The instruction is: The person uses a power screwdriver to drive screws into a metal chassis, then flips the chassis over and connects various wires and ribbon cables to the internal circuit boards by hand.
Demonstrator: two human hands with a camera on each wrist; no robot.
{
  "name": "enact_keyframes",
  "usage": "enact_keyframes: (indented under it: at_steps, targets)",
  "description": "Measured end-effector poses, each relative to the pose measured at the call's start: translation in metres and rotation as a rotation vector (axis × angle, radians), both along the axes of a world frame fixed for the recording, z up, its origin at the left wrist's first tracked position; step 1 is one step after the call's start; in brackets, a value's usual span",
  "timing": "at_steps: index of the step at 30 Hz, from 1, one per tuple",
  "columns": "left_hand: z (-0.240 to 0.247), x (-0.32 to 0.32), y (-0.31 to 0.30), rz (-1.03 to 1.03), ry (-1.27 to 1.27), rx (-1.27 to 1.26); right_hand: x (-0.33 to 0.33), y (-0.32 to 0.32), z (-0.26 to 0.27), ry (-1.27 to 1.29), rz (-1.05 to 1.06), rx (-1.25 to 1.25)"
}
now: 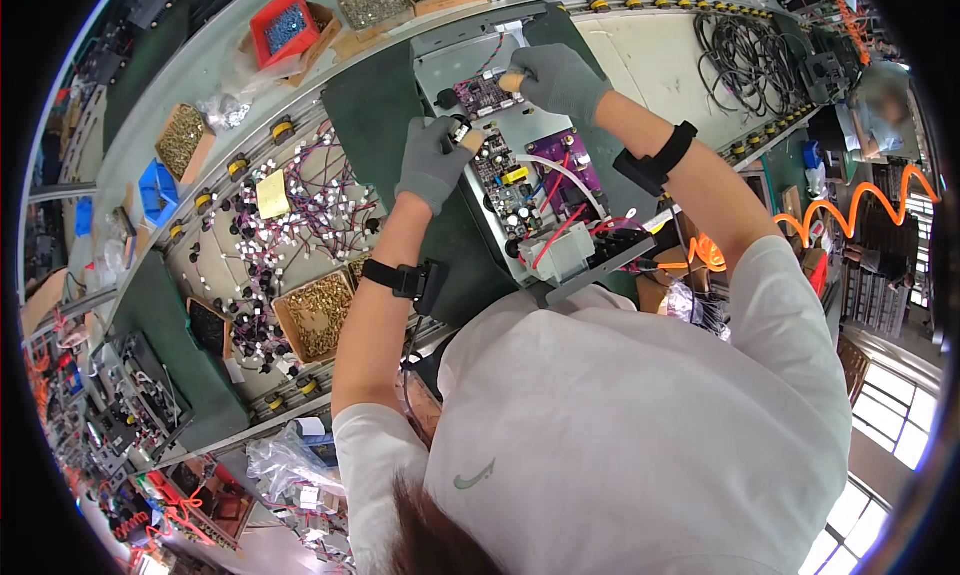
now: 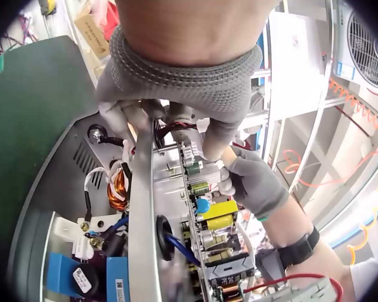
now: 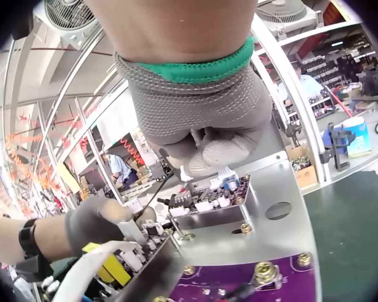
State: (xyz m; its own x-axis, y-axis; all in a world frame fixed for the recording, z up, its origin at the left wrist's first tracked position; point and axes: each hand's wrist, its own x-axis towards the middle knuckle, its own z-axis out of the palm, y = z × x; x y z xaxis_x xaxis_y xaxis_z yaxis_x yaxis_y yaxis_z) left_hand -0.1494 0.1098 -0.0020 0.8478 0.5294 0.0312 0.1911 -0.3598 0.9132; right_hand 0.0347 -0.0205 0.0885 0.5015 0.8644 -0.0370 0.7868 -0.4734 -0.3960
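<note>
Both hands wear grey gloves with bare fingertips and work over an open metal chassis (image 1: 455, 65). My left hand (image 1: 432, 160) bends its fingers over the metal divider (image 2: 143, 207), beside a long circuit board (image 1: 500, 180). I cannot tell whether it pinches anything there. Red-and-black twisted wires (image 2: 176, 126) show close behind its fingers. With curled fingers, my right hand (image 1: 562, 78) grips the end of a small circuit board (image 1: 485, 93); white connectors (image 3: 225, 174) line that board near its fingertips. A purple board (image 1: 570, 165) lies nearer the body, under a white cable (image 1: 565, 180).
Many wire harnesses (image 1: 300, 200) spread over the table on the left, near a box of brass parts (image 1: 318, 317). A red bin (image 1: 283, 27) and a blue bin (image 1: 158, 193) stand beyond the rollers. Black cables (image 1: 745, 65) lie coiled at the right.
</note>
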Motion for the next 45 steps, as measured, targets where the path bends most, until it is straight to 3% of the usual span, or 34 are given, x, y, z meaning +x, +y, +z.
enact_keyframes:
  at_steps: [1,5,7,9,11,14,15,17,18,22,24,26,28,30,32,34,36,38,39,41,42,43,45]
  targets:
    - [0.010,-0.002,-0.002,0.015,-0.002,0.192,-0.002,-0.001,0.000,-0.013,-0.031,0.018]
    - [0.036,-0.014,-0.016,0.126,0.069,0.380,0.003,-0.010,-0.003,-0.132,-0.084,0.001]
    - [0.033,-0.018,-0.019,0.169,0.072,0.312,0.009,-0.014,-0.008,0.155,-0.234,0.028]
    - [0.030,-0.014,-0.019,0.172,-0.029,0.306,0.010,-0.016,-0.009,0.193,-0.220,0.022]
    - [0.023,-0.006,-0.019,0.175,-0.131,0.293,0.006,-0.014,-0.004,0.410,-0.297,0.006]
    - [0.014,0.006,0.001,0.143,0.124,-0.280,-0.002,-0.012,0.002,0.510,-0.344,0.046]
    - [0.017,0.006,0.007,0.144,0.127,-0.282,-0.004,-0.013,0.000,0.512,-0.345,0.043]
    - [0.039,0.005,0.018,0.107,0.041,-1.165,-0.005,-0.013,-0.004,0.527,-0.316,0.084]
    - [0.055,0.003,0.013,0.187,0.033,-1.169,-0.004,-0.013,-0.007,0.530,-0.311,0.084]
    - [0.058,-0.004,0.013,0.137,0.062,-0.939,-0.002,-0.016,-0.013,0.400,-0.204,0.056]
    - [0.053,-0.005,0.011,0.111,0.141,-0.603,-0.002,-0.014,-0.013,0.363,-0.176,0.062]
    - [0.038,0.001,0.007,0.095,0.092,-0.580,0.000,-0.012,-0.014,0.065,-0.077,-0.043]
    - [0.032,0.004,0.001,0.077,0.045,-0.559,0.001,-0.013,-0.018,0.097,-0.090,-0.022]
    - [0.039,0.006,-0.002,0.077,0.120,-0.236,-0.001,-0.015,-0.020,0.126,-0.104,0.000]
    - [0.038,0.008,0.000,0.076,0.161,-0.120,-0.006,-0.016,-0.020,0.285,-0.178,0.021]
    - [0.039,0.007,0.000,0.087,0.201,-0.005,-0.004,-0.019,-0.022,0.238,-0.173,-0.016]
    - [0.043,0.004,0.002,-0.037,0.245,0.052,-0.006,-0.016,-0.018,0.188,-0.157,-0.045]
    - [0.035,0.005,0.004,-0.035,0.220,0.097,-0.022,-0.016,-0.002,-0.299,0.018,0.085]
    - [0.029,0.006,0.005,-0.039,0.199,0.138,-0.029,-0.012,0.009,-0.299,0.031,0.087]
    - [0.027,0.007,0.002,-0.034,0.150,0.141,-0.042,-0.005,0.025,-0.305,0.307,0.119]
    - [0.025,0.008,0.000,-0.024,0.117,0.113,-0.040,-0.002,0.022,-0.325,0.432,0.012]
    - [0.024,0.009,0.000,-0.016,0.084,0.084,-0.039,0.001,0.017,-0.320,0.440,0.010]
    - [0.010,0.011,0.003,0.001,0.057,0.047,-0.038,0.009,0.010,-0.519,0.590,-0.138]
